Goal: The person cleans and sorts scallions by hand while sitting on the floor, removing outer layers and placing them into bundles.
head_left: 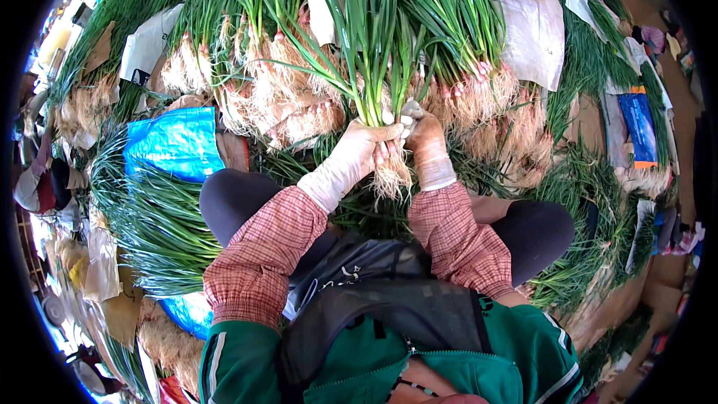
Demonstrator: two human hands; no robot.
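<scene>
In front of my crossed legs, a bunch of spring onions (372, 75) stands with its long green leaves pointing away from me and its pale roots toward me. My left hand (360, 145) is wrapped round the bunch just above the roots, its thumb lying across the stems. On the other side, my right hand (426, 138) is closed at the white stem ends, fingers pressed against the bunch. Both hands wear light, soiled coverings, and checked sleeves reach to the wrists. What lies between the right fingertips is partly hidden.
Beyond the hands lie piles of spring onions (280, 82) with tangled roots. More leaves (168, 228) spread at my left near a blue plastic bag (176, 144). White sacking (527, 22) covers part of the far right heap. A blue and orange packet (638, 126) lies farther right.
</scene>
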